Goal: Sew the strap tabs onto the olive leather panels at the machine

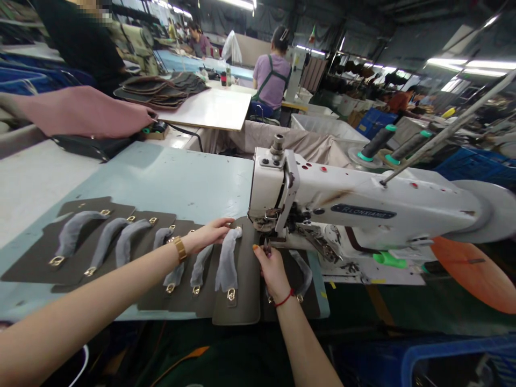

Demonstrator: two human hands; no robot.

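Evidently, "…ONXIANG" on sewing mach. (342, 185) nr. R hand (274, 273).

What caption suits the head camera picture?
Left hand and right hand beside a sewing machine, with panels bearing wrapped handles.

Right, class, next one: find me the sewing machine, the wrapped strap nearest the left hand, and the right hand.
Sewing machine (360, 188): head view, on its white upper body.
Wrapped strap (228, 263): head view, midway along its length.
Right hand (274, 270): head view, on its back.
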